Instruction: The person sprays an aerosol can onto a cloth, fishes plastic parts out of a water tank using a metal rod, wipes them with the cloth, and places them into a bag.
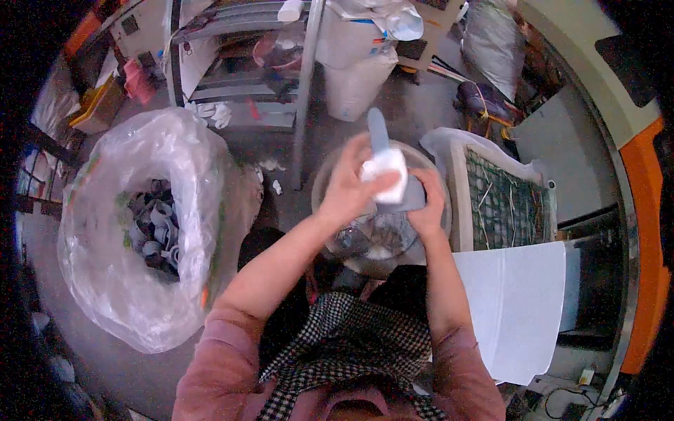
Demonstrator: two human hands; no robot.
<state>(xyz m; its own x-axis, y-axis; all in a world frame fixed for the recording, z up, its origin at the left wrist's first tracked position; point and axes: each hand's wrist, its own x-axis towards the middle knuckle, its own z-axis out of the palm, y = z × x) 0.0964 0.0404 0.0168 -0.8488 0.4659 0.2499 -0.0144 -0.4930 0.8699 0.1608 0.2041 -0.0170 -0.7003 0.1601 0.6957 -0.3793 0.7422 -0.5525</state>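
Both of my hands are raised over a round translucent tub (321,175) between my knees. A white pad or folded cloth (387,175), slightly blurred, is gripped in my left hand (349,184), thumb across its front. My right hand (428,201) holds the side of a smooth grey plastic piece (404,197) just beneath the pad. A grey-blue rounded strip (379,132) sticks up behind the pad; whether it joins the plastic piece is hidden. Inside the tub, below my hands, lie some clear and greyish items (382,235) that I cannot make out.
A large clear plastic bag (98,274) holding dark grey parts (156,223) stands at left. To the right are a crate with green netting (502,200) and a white board (509,302). A metal rack (305,105) and a white sack (358,84) stand ahead.
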